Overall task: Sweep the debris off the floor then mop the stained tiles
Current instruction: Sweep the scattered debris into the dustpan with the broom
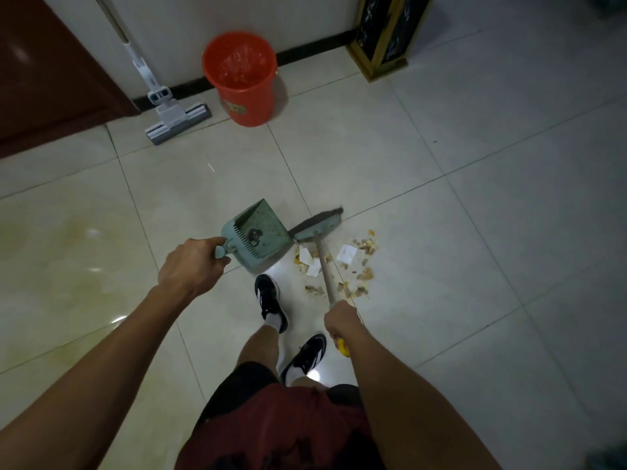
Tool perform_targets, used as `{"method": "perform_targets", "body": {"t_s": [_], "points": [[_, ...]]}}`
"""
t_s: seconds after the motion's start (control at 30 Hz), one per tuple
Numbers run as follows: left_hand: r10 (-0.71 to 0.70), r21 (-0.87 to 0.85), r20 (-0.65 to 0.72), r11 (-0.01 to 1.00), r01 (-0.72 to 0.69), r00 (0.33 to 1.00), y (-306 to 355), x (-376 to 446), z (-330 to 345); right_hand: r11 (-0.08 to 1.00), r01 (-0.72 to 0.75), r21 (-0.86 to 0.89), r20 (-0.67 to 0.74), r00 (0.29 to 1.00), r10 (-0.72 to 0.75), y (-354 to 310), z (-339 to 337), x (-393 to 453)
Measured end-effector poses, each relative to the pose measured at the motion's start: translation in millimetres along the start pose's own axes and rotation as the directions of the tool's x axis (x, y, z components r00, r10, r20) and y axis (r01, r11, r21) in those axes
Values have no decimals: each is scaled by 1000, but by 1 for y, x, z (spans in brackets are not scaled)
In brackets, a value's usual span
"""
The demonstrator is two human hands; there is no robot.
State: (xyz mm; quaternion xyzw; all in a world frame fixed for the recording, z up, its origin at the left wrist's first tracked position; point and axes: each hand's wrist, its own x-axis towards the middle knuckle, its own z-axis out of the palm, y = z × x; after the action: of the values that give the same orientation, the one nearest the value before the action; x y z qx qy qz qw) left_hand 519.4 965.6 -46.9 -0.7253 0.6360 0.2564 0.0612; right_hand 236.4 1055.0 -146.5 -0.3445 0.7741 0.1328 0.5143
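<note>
My left hand grips the handle of a green dustpan, which hangs tilted just above the floor with some dark dirt inside. My right hand holds the broom's wooden handle near its yellow end. The broom head rests on the tiles right beside the dustpan's right edge. Debris, made of paper scraps and yellowish crumbs, lies scattered on the floor near the broom handle. A yellowish stain spreads over the tiles at the left. A grey sponge mop leans against the wall beside an orange bucket.
A dark wooden door is at the far left. A black and gold stand sits at the back right against the wall. My feet in black shoes stand just behind the dustpan.
</note>
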Motion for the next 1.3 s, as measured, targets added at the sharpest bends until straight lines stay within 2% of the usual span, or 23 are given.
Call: {"method": "perform_targets", "body": {"t_s": [0.27, 0.4, 0.57, 0.73, 0.87, 1.0, 1.17, 1.3], "points": [[8, 36, 35, 999, -10, 999, 5, -12, 1, 991, 9, 130, -147, 989, 10, 31, -23, -21], [10, 10, 45, 1000, -11, 999, 6, 0, -6, 981, 29, 194, -178, 984, 6, 19, -26, -23], [24, -7, 70, 1000, -23, 997, -1, 21, -15, 919, 47, 392, -173, 985, 24, -24, -27, -6], [28, 3, 99, 1000, -29, 995, -18, 51, -23, 943, 19, 331, -182, 982, 44, -57, -39, 25], [54, 30, 128, 998, -58, 990, -21, 79, -27, 966, -94, 241, -121, 985, 126, -57, -38, 27], [79, 55, 157, 995, -89, 984, -13, 100, -29, 937, -155, 312, -121, 972, 202, -47, -23, 18], [103, 77, 144, 990, -115, 984, -6, 102, -28, 902, -170, 397, -86, 971, 221, -42, -14, 2], [89, 50, 123, 994, -95, 988, -7, 86, -20, 920, -142, 365, -101, 976, 191, -27, -19, -8]]}}
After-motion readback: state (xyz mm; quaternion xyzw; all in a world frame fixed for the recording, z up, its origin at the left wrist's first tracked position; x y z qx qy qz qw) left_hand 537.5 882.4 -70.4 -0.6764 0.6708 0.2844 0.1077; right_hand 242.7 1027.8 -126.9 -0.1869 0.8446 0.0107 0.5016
